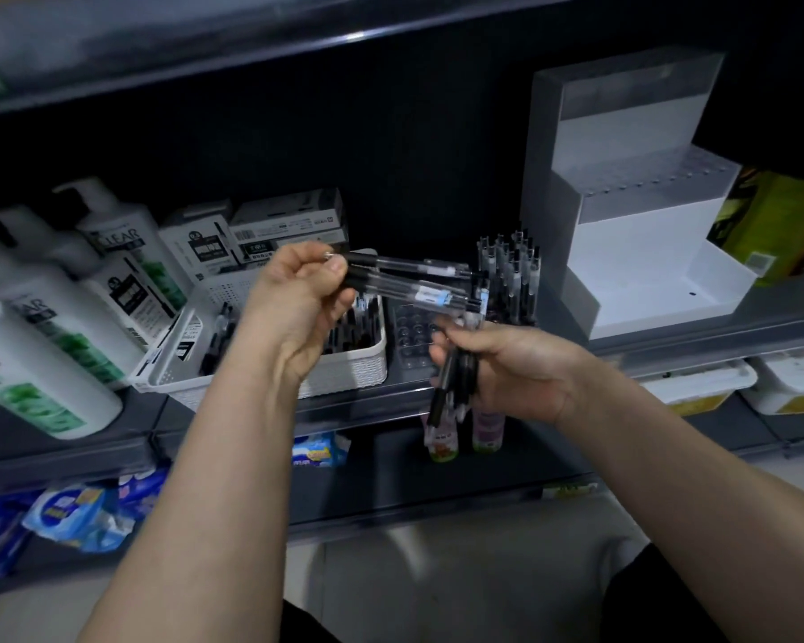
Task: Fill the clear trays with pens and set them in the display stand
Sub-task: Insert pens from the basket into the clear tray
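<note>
My left hand grips a bundle of black pens by one end, held level above the shelf. Below and to the right, my right hand holds a second bunch of pens that points down and to the left. Behind the hands a clear tray with round holes lies on the shelf. Right of it a tray filled with upright pens stands on the shelf. The white stepped display stand sits at the right. A white basket with loose pens is under my left hand.
White shampoo pump bottles crowd the left of the shelf, and pen boxes are stacked behind the basket. A yellow-green package stands right of the stand. Blue packets and small bottles fill the lower shelf.
</note>
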